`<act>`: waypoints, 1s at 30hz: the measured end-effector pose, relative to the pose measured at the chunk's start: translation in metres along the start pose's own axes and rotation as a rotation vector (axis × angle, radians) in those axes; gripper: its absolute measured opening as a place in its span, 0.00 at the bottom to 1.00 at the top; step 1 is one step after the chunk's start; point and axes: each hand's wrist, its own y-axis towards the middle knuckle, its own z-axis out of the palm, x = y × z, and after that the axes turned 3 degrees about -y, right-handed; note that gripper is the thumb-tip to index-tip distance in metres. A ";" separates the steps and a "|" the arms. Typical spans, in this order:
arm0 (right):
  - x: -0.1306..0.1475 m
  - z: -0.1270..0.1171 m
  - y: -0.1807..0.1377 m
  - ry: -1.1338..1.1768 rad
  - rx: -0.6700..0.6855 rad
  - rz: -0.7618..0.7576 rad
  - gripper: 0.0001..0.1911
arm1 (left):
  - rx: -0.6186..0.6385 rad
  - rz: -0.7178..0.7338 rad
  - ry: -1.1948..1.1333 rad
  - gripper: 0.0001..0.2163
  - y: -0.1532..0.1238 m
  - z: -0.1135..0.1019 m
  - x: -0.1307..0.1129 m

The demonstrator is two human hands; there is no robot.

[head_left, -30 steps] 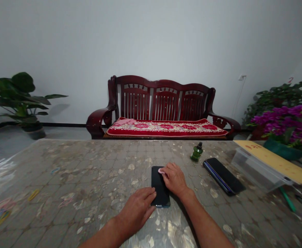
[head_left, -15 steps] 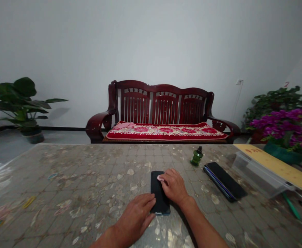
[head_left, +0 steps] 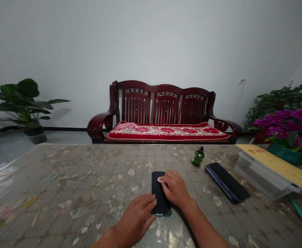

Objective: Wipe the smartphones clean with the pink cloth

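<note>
A black smartphone (head_left: 159, 193) lies flat on the patterned tabletop in front of me, screen up. My left hand (head_left: 138, 214) grips its lower left edge, fingers on the side and thumb at the bottom corner. Pinched under the fingers of my right hand (head_left: 175, 187) is a small pale pink cloth (head_left: 160, 179), pressed against the upper part of the screen. Most of the cloth is hidden by the fingers. To the right stand a small green bottle (head_left: 198, 157) with a black cap and a dark folding case (head_left: 227, 182), lying at a slant.
A clear plastic box (head_left: 259, 177) with a yellow board (head_left: 280, 165) on top is at the right, beside purple flowers (head_left: 290, 125). Several rubber bands (head_left: 30, 202) lie at the left. A wooden bench (head_left: 166, 110) stands beyond the table (head_left: 94, 172).
The view has shifted slightly, so everything sits a little further right. Both hands keep nearly the same place on the smartphone, with the cloth still on the screen.
</note>
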 end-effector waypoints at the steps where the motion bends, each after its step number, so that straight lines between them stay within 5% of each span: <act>1: 0.001 0.000 -0.001 0.009 0.014 -0.016 0.10 | 0.002 0.003 0.000 0.16 0.000 -0.001 0.000; 7: 0.007 -0.005 -0.005 0.093 0.072 -0.104 0.11 | 0.044 -0.021 0.010 0.17 0.003 -0.005 -0.004; 14: 0.003 0.000 0.004 0.002 -0.026 0.017 0.10 | 0.051 -0.017 -0.003 0.16 0.002 -0.006 -0.003; 22: 0.008 -0.005 -0.003 0.104 0.088 -0.104 0.12 | 0.061 -0.021 -0.038 0.17 0.004 -0.007 -0.003; 30: 0.002 0.003 0.006 -0.012 -0.026 0.069 0.10 | 0.089 -0.023 0.012 0.18 0.004 -0.008 -0.005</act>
